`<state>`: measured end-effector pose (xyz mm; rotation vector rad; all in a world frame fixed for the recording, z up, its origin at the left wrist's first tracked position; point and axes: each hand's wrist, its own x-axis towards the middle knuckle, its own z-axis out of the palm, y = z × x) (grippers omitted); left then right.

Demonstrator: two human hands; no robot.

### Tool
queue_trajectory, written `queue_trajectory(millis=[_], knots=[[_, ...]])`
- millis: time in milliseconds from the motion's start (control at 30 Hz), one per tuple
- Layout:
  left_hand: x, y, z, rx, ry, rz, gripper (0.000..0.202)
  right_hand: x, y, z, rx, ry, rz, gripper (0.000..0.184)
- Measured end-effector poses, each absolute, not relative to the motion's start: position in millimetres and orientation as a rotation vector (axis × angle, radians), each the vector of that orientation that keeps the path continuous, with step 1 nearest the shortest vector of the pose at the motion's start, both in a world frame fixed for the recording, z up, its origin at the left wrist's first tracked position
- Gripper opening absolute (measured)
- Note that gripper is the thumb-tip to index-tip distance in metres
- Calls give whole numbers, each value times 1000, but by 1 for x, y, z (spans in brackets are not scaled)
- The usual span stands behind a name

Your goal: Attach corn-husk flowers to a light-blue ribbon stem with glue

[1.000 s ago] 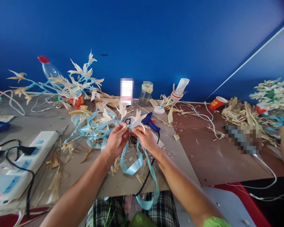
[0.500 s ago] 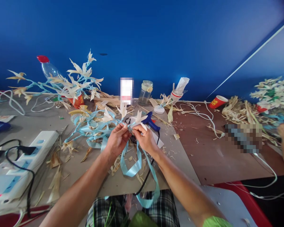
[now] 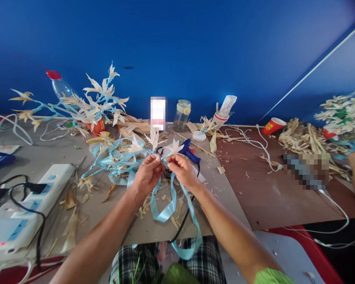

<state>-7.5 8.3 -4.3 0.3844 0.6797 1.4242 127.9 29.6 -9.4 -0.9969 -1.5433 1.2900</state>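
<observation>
At six o'clock from the left hand [image 3: 149, 172] and right hand [image 3: 182, 169], both pinching it, loops a flat, satiny pale-blue ribbon [image 3: 163, 217].

Before us stands a smooth, deep-blue wall [image 3: 195, 47], marked by a small dark oval spot [image 3: 128, 68]. At right, a thin white straight strip [image 3: 313, 70] slants across the blue, and soft light pales the surface there. Below, we see a flat desk [image 3: 278, 207], grey-brown leftward and reddish-brown rightward. Beneath its right side lies a pale grey, red-edged flat surface [image 3: 286, 252].
</observation>
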Motion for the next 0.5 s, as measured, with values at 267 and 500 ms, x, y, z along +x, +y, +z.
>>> queue_trajectory(millis=[267, 500], knots=[[-6, 6, -4, 415, 665, 1394, 22, 128, 30, -8, -961, -1465, 1445, 11], [-7, 5, 1, 434, 621, 1333, 18, 132, 29, 3, -947, -1460, 1502, 9]])
